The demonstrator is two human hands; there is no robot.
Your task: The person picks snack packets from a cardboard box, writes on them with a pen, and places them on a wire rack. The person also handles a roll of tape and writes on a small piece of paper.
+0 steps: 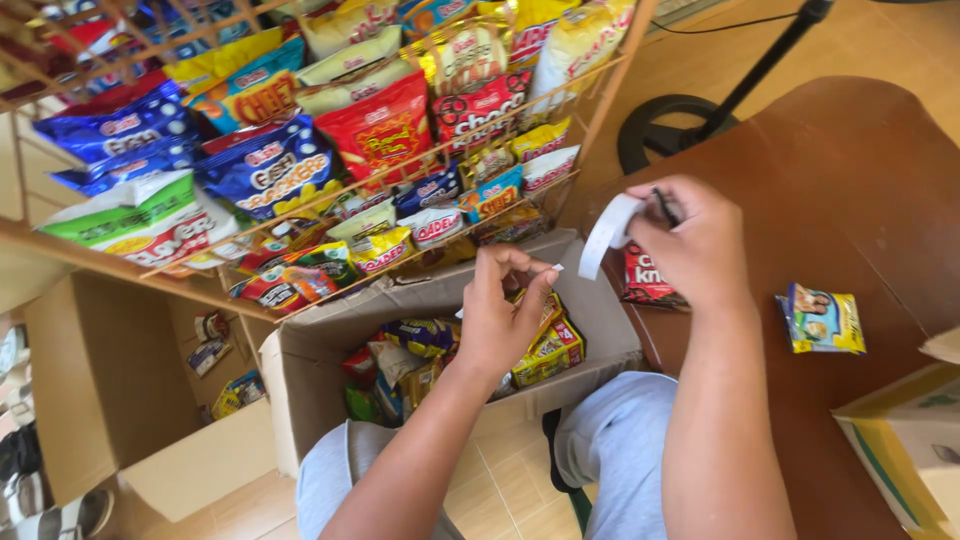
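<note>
- Round roll of matt white paper tape [608, 232]
- Smooth, faintly glossy reddish-brown wooden table [860, 200]
- Matt brown corrugated cardboard box [310, 375]
- Glossy plastic snack packets [385, 130]

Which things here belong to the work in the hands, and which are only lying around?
In use:
- white tape roll, held by the right hand
- tape end at the left hand fingers

Lying about:
- yellow snack packet on the brown table
- red packet
- cardboard box of snacks
- snack rack

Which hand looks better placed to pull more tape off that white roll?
Probably the left hand: its fingertips pinch the loose tape end. The right hand grips the white tape roll and a dark pen.
</note>
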